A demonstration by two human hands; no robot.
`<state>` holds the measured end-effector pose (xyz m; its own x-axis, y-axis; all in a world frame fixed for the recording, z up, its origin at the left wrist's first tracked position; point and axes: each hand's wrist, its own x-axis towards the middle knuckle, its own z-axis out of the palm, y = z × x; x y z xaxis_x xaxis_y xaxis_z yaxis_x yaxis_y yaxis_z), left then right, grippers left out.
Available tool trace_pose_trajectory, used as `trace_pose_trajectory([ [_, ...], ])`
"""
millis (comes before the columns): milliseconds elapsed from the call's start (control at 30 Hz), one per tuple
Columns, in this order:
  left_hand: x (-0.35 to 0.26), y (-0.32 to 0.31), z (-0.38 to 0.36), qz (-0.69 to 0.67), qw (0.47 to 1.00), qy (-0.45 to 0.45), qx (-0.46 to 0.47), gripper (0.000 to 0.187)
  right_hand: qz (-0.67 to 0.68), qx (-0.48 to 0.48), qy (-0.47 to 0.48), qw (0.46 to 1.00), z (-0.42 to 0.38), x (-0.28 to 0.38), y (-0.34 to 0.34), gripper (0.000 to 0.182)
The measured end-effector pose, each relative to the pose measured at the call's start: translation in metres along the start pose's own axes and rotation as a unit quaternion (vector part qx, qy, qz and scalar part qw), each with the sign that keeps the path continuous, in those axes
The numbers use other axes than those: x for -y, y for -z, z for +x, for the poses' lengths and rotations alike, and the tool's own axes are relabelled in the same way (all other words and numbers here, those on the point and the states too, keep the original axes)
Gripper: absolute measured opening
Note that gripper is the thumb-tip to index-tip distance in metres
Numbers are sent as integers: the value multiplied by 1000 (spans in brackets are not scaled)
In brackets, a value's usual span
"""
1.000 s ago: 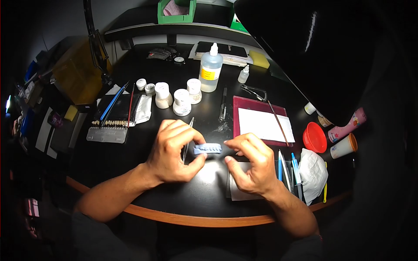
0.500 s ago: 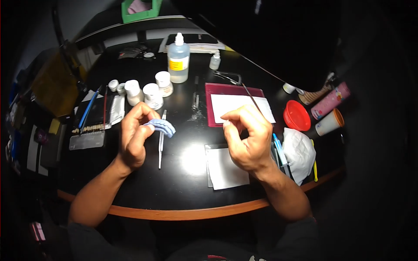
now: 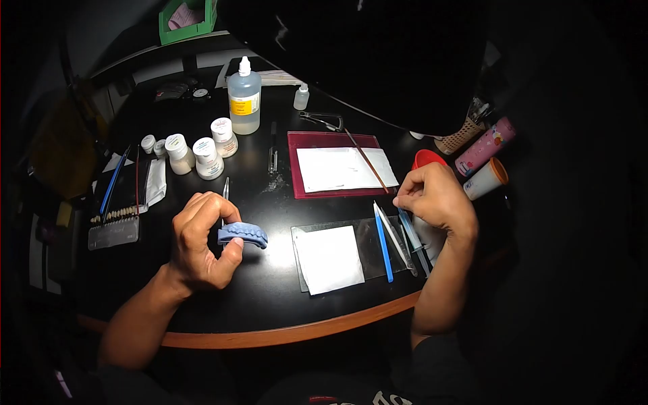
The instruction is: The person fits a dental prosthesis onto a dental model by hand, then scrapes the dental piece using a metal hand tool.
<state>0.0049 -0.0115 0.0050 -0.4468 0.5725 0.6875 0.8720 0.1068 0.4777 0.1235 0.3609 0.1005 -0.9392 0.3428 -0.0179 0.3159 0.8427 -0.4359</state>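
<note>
My left hand (image 3: 206,239) pinches a blue dental model (image 3: 244,234) between thumb and fingers, its row of teeth facing up. Behind that hand a pair of metal tweezers (image 3: 227,189) lies on the table, partly hidden. Over on the right, my right hand (image 3: 440,202) has its thumb and fingertips pressed together; whatever they may hold is too small to make out. Its fingertips are beside a syringe-like clear tube with a blue part (image 3: 412,233). The red bowl (image 3: 428,158) is partly hidden behind this hand.
A magenta tray (image 3: 297,179) carries white paper and a thin brush (image 3: 368,162). Nearer stands a glass plate (image 3: 371,236) with paper and a blue tool (image 3: 383,243). White-capped jars (image 3: 208,160) and a large bottle (image 3: 244,101) stand at the back. A dark lamp (image 3: 364,61) hangs overhead.
My right hand has moved right, from in front of the magenta tray to beside the red bowl. The dental model has tilted in my left hand so its teeth show more. The view has shifted.
</note>
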Motion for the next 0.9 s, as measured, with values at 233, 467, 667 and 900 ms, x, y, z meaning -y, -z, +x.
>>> trace_pose_trajectory([
  [233,-5,0,4,10,1000,-26,6,24,-58,138,-2,989,9,-8,-17,13],
  [467,-6,-5,7,12,998,-49,-45,19,-81,138,-13,987,9,-8,-20,12],
  [667,-6,-2,8,23,998,-53,-35,19,-71,149,-38,986,13,-15,-22,10],
  [900,-3,-6,7,24,997,-61,-41,20,-79,144,-46,985,14,-17,-23,10],
])
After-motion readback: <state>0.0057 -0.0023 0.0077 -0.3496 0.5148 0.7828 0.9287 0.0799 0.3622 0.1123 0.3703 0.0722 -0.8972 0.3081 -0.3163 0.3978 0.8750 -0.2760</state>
